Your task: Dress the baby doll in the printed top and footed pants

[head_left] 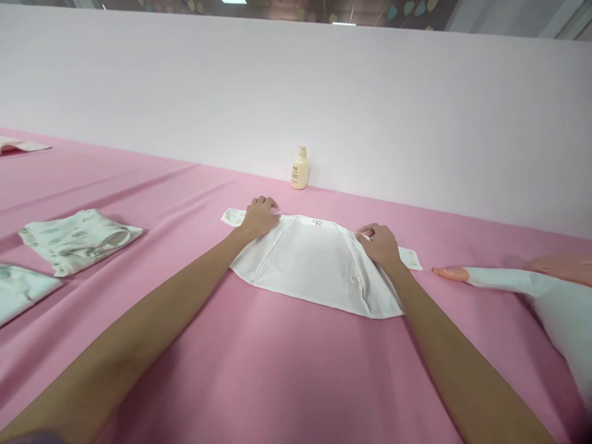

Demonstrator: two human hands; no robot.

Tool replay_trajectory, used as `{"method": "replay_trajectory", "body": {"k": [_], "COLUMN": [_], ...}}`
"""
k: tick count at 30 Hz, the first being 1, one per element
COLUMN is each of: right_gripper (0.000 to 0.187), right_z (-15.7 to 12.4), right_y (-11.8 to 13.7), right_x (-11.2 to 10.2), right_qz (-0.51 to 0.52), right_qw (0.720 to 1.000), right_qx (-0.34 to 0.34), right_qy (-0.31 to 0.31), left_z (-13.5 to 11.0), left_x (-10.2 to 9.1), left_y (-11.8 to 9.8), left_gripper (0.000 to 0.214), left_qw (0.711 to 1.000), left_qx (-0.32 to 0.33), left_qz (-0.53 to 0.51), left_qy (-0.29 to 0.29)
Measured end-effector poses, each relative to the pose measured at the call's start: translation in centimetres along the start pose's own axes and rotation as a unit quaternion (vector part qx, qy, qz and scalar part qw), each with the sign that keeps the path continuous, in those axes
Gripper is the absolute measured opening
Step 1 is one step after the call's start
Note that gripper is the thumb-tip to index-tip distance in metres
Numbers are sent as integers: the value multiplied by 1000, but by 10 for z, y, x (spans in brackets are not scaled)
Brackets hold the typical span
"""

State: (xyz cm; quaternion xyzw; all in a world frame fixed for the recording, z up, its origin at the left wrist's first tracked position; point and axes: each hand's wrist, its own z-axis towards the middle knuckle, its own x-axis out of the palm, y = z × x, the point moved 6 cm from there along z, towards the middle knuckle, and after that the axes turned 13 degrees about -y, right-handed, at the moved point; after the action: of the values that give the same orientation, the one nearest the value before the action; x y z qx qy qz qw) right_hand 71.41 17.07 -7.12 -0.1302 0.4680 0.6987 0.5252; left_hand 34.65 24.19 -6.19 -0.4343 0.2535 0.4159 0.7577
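Garment (314, 265), white, lies seemingly pinched by curled left hand (259, 217) and right hand (380, 243).

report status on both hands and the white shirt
Left hand and right hand each on a shoulder of the white shirt, grip unclear. Shirt flat on the pink table. Doll off to the right, not touching it.

The left forearm (185, 290) and right forearm (439, 345), both bare, reach forward almost straight. The left hand (259, 217) lies palm down with knuckles raised and fingertips curled under. The right hand (380, 243) is also palm down, its fingers bent and bunched. The 2 hands are well apart, with the left farther forward.
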Motion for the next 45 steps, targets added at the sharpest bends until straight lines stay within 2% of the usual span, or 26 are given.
{"method": "replay_trajectory", "body": {"k": [3, 5, 7, 10, 14, 18, 23, 26, 36, 41, 45], "right_gripper": [31, 39, 51, 65, 73, 74, 58, 48, 59, 63, 68], "right_z": [0, -6, -14, -27, -34, -35, -38, -40, -40, -41, -42], "right_y": [16, 30, 40, 44, 41, 44, 59, 65, 57, 63, 58], "right_x": [3, 13, 24, 36, 42, 40, 29, 27, 32, 33, 40], "right_qz": [-29, -17, -9, -26, -56, -54, -62, -77, -109, -91, -97], "right_qw": [997, 995, 990, 982, 979, 980, 975, 970, 974, 965, 957], "right_qx": [-56, -93, -121, -131, -124, -146, -212, -231, -174, -231, -237], "right_qy": [-35, 3, 66, 136, 155, 125, 36, 18, 91, 89, 139], "left_z": [-9, -20, -30, -40, -40, -40, -40, -40, -39, -40, -40], "left_x": [6, 15, 25, 35, 39, 38, 33, 35, 39, 40, 40], "left_y": [-25, -38, -42, -39, -37, -37, -38, -37, -37, -36, -37], "left_gripper": [48, 59, 69, 79, 82, 86, 89, 84, 89, 88, 88], "left_qw": [994, 984, 977, 974, 973, 976, 979, 979, 977, 973, 972], "left_qx": [105, 160, 170, 154, 153, 151, 163, 163, 161, 166, 169], "left_qz": [-11, -20, -11, 11, 22, 19, 3, 1, 27, 48, 57], "left_qy": [25, 77, 129, 167, 169, 154, 119, 119, 139, 151, 155]}}
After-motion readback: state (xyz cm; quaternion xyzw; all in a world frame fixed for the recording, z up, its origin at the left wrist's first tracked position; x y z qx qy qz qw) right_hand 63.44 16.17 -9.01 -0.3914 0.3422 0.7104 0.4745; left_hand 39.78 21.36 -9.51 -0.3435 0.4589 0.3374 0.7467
